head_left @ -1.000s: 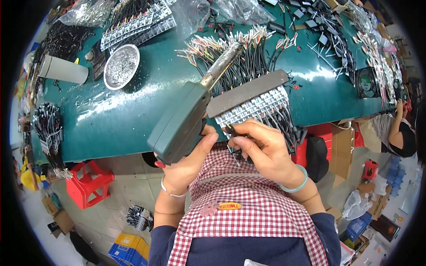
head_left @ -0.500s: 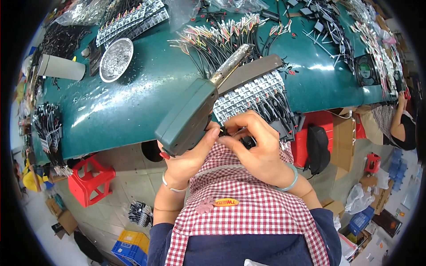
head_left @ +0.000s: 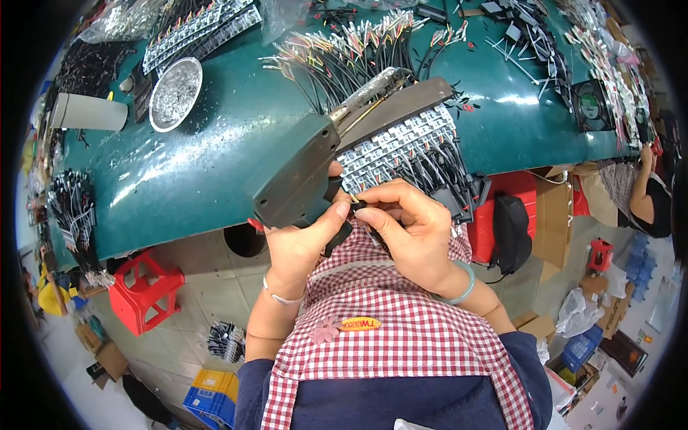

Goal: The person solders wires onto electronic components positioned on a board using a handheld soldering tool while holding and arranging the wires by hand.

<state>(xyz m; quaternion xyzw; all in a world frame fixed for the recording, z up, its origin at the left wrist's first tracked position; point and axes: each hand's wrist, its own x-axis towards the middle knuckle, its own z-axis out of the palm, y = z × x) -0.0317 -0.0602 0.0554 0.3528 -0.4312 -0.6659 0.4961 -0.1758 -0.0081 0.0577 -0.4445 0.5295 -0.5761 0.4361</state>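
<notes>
My left hand (head_left: 304,247) is closed round the handle of a dark green soldering gun (head_left: 294,175). The gun's metal barrel (head_left: 369,93) slants up and right, over a grey-brown bar (head_left: 408,107). In front of me, the thumb and fingertips of my right hand (head_left: 412,218) pinch a small black piece (head_left: 357,206), with a bit of wire at it. My left thumb tip lies right beside that piece. Just beyond my hands is a panel of small white circuit boards (head_left: 398,143), with black leads (head_left: 438,168) lying along its right part.
Black cables with stripped coloured ends (head_left: 351,50) lie behind the bar. A metal bowl (head_left: 176,93) and a grey cylinder (head_left: 89,112) stand at the left on the green table (head_left: 215,150). A red stool (head_left: 147,290) is below its edge. Another person's arm (head_left: 645,183) shows far right.
The soldering gun has rolled in my left hand, so more of its dark side shows. My hands have drawn closer round the black piece. The view has shifted slightly.
</notes>
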